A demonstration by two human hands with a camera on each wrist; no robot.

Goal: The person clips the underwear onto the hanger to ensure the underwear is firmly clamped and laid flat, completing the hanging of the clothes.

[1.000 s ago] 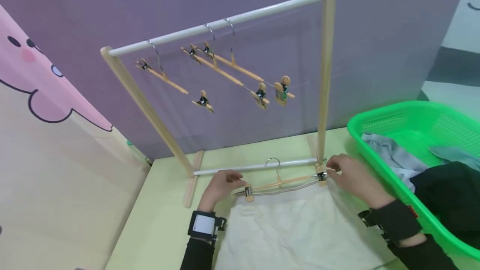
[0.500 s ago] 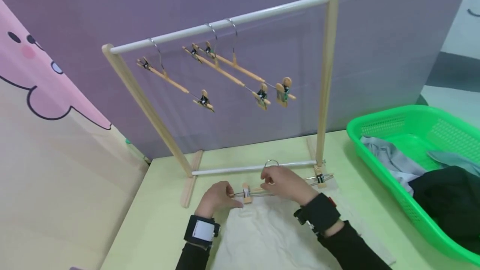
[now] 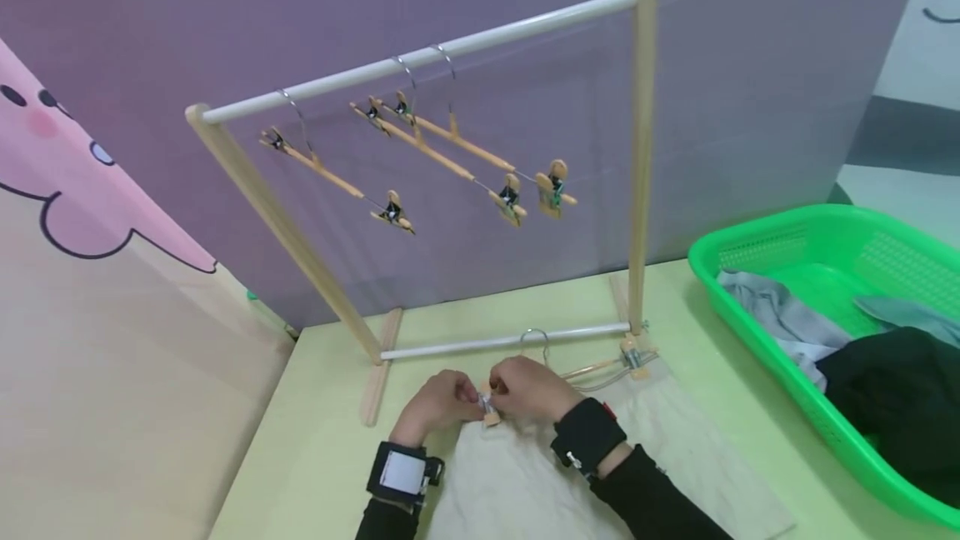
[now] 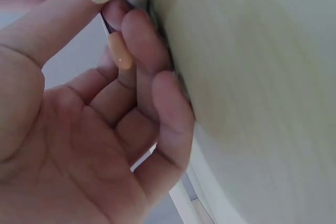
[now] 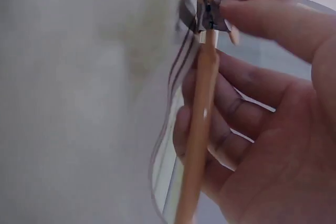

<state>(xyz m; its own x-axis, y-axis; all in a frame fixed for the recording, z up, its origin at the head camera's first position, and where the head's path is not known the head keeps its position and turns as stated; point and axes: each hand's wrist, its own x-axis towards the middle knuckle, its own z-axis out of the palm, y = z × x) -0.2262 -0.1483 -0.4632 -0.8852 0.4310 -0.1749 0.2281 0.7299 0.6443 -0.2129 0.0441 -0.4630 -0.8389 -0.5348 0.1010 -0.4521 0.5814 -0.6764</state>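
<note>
A cream garment (image 3: 525, 473) lies spread on the table, its top edge at a wooden clip hanger (image 3: 592, 369). Both hands meet at the hanger's left clip (image 3: 491, 418). From the left, my left hand (image 3: 438, 402) pinches the hanger's end beside that clip; its fingers curl around a small wooden tip (image 4: 121, 51). My right hand (image 3: 534, 390) has its thumb against the metal of the clip (image 5: 210, 17), with fingers behind the wooden bar (image 5: 199, 119). The other clip (image 3: 636, 357) sits on the garment's right corner.
Behind the hands stands a wooden rack with a white top rail (image 3: 510, 33) and a low white bar (image 3: 442, 349). Several clip hangers, including this one (image 3: 393, 208), hang from the rail. A green basket (image 3: 708, 277) on the right holds grey cloth (image 3: 783, 307) and black cloth (image 3: 900, 407).
My right hand has moved left from the hanger's right end, past the hook, to the left clip. My left hand has stayed by the left end, shifting slightly.
</note>
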